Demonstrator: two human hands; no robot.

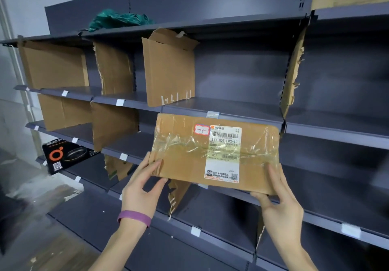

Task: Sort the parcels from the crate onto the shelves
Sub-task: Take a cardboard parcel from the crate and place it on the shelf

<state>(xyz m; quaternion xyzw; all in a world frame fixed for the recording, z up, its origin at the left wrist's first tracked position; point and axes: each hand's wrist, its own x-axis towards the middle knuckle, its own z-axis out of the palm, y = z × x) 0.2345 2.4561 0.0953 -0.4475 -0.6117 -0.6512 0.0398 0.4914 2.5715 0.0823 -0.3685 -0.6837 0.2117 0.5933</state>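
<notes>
Both forearms reached up and forward. The left hand (145,183) clamped the lower left corner of the taped cardboard parcel (214,155), fingers (156,164) on its face; the right hand (279,195) clamped the lower right edge from beneath. The parcel's long axis ran left to right, level with the shelf (231,110) edge just behind it, so the placing looked likely to call for a forward push.

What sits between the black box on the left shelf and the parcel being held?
In the head view, a torn cardboard divider stands between the black box and the parcel, which the left hand and right hand hold.
</notes>
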